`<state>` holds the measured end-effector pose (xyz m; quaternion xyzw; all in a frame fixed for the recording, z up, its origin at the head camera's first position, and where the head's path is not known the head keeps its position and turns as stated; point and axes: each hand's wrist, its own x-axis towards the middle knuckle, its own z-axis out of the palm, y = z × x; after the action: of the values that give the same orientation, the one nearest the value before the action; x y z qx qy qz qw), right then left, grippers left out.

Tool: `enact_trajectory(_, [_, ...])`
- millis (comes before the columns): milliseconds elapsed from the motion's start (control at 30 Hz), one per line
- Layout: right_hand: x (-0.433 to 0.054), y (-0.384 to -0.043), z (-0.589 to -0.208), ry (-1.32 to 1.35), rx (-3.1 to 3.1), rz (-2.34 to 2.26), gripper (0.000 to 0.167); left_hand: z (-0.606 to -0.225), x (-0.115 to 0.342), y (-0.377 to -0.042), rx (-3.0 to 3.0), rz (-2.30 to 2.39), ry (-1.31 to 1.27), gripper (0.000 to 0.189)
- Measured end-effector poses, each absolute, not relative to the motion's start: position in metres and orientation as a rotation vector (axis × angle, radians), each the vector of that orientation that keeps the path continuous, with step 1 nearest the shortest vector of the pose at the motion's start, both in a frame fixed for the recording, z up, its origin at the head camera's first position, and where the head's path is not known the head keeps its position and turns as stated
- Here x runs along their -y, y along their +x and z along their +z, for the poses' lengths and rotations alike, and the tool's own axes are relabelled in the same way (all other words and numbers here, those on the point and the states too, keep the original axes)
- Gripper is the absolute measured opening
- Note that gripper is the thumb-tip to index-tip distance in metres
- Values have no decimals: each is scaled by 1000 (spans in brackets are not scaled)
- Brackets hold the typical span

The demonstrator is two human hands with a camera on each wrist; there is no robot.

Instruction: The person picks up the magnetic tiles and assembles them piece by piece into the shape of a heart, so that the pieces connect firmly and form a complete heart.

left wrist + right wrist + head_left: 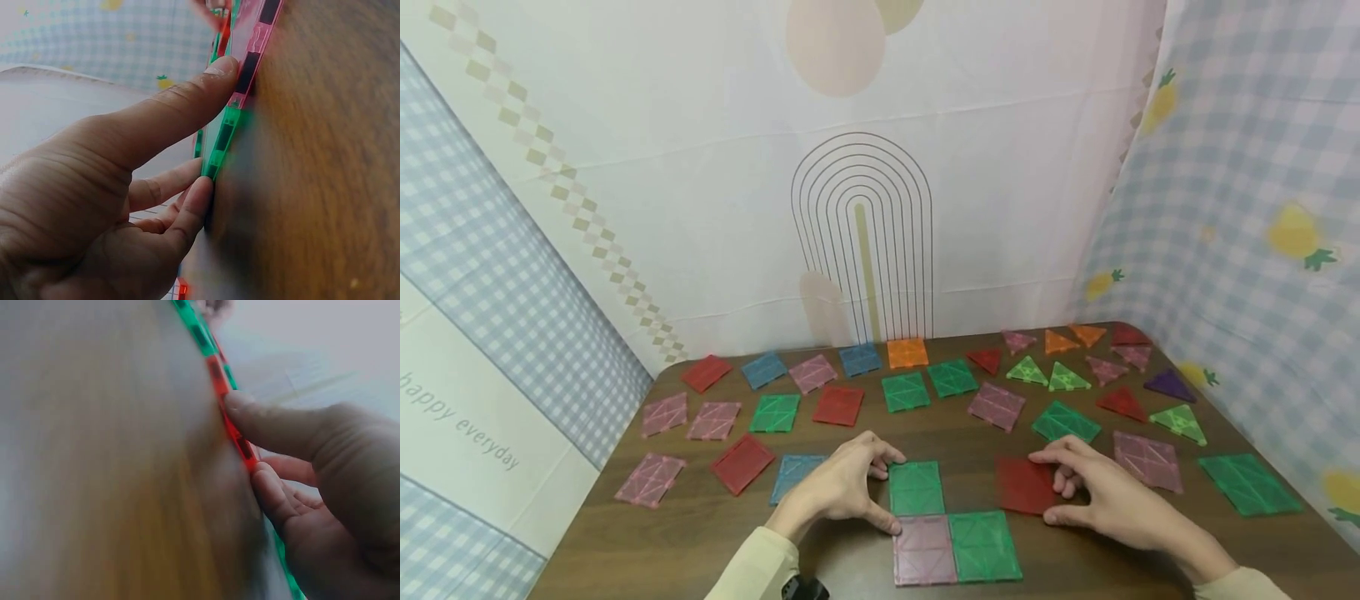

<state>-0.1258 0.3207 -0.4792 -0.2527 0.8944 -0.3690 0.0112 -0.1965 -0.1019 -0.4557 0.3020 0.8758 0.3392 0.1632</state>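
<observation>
A green square magnetic tile point(916, 488) lies on the table above a pink square tile point(924, 550), with another green square tile point(985, 547) to the pink one's right. My left hand point(842, 483) touches this group: the thumb rests on the pink tile's upper left corner, and the fingertips meet the green tile's far left corner. To the right, my right hand point(1101, 492) grips a red square tile point(1024, 486) along its right side, between thumb and fingers. In the right wrist view the red tile point(232, 428) shows edge-on, low over the wood.
Several square tiles, such as a blue one point(795, 475) and a dark red one point(742, 464), lie left and behind. Triangular tiles point(1067, 377) spread at the back right. A green tile point(1249, 483) sits near the right edge. Fabric sheets point(730, 208) hang behind the table.
</observation>
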Motion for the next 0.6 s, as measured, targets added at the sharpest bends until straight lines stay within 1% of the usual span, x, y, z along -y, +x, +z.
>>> enact_trajectory(133, [-305,-135,-477,-805,-2732,-1199,71,-457,100,-197,-2504,966,868,81])
enact_trajectory(300, [-296,-139,-475,-775,-2713,-1211,72,-455,97,-199,-2509,954,877,81])
enact_trajectory(600, [-285,-140,-485,-761,-2726,-1251,67,-459,100,-199,-2534,929,855,81])
